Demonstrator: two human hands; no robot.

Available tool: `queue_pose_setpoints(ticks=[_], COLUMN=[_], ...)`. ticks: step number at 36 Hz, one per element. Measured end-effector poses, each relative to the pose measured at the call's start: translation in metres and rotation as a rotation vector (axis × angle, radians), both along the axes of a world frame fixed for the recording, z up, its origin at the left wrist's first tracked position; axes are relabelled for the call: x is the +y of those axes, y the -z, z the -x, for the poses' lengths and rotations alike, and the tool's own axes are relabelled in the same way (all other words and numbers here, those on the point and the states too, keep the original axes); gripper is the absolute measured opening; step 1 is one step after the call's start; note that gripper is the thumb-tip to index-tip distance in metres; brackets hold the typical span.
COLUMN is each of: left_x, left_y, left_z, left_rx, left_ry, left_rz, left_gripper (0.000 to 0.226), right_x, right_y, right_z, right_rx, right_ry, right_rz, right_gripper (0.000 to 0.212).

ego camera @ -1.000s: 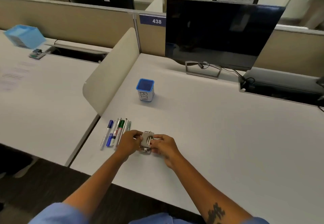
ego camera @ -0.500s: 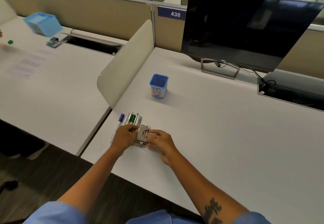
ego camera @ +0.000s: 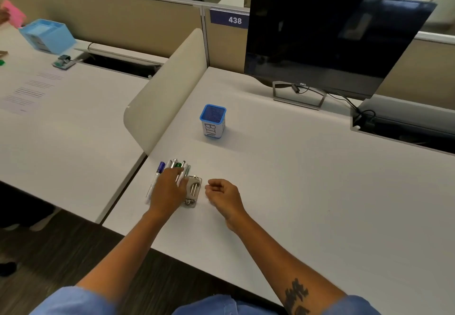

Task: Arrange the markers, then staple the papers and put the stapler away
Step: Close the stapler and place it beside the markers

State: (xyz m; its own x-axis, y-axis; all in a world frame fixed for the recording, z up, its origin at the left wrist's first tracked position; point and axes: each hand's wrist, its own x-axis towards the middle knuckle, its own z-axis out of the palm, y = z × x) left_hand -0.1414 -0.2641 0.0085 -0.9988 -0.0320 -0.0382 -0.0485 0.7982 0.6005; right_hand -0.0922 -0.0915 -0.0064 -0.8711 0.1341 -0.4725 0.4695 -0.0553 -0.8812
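The markers [ego camera: 172, 170] lie side by side in a tight row near the left edge of the bench [ego camera: 295, 191], caps pointing far. This grouping likely serves the arranging step. The left hand [ego camera: 167, 191] rests over the near part of the row; its fingers appear extended across the barrels, though blur hides whether they grip any. Immediately right of the markers sits a grey metal stapler [ego camera: 193, 190], flat on the bench and touching or nearly touching the left hand. The right hand [ego camera: 222, 196] hovers just right of the stapler, fingers loosely curled, holding nothing. Farther off stands a blue-rimmed bin [ego camera: 213, 121]. No papers show on this bench.
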Motion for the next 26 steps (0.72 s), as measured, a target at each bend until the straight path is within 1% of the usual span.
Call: queue_pose_setpoints(ticks=[1, 3, 7, 10, 12, 15, 20, 23, 26], left_x=[0.006, 0.02, 0.054, 0.083, 0.102, 0.133, 0.186, 0.217, 0.245], left_y=[0.001, 0.003, 0.012, 0.017, 0.02, 0.023, 0.021, 0.019, 0.017], left_z=[-0.002, -0.005, -0.013, -0.021, -0.028, -0.038, -0.052, -0.06, -0.068], left_rx=[0.043, 0.071, 0.105, 0.098, 0.091, 0.088, 0.071, 0.057, 0.047], left_ry=[0.022, 0.064, 0.189, 0.279, 0.339, 0.419, 0.511, 0.55, 0.583], left_rz=[0.01, 0.026, 0.176, 0.26, 0.289, 0.254, 0.238, 0.246, 0.237], left_gripper=[0.038, 0.05, 0.071, 0.079, 0.08, 0.082, 0.086, 0.094, 0.096], right_x=[0.005, 0.015, 0.044, 0.072, 0.091, 0.12, 0.172, 0.204, 0.235], right_y=[0.0, 0.002, 0.009, 0.008, 0.009, 0.008, 0.005, 0.003, 0.001], right_z=[-0.002, -0.007, -0.018, -0.025, -0.032, -0.043, -0.064, -0.077, -0.09], right_rx=[0.048, 0.143, 0.28, 0.291, 0.291, 0.258, 0.24, 0.209, 0.171], right_ry=[-0.013, -0.082, -0.243, -0.338, -0.351, -0.345, -0.302, -0.278, -0.254], right_rz=[-0.077, -0.279, -0.721, -0.896, -0.966, -0.998, -1.052, -1.057, -1.067], right_gripper=[0.027, 0.031, 0.047, 0.059, 0.065, 0.069, 0.071, 0.07, 0.069])
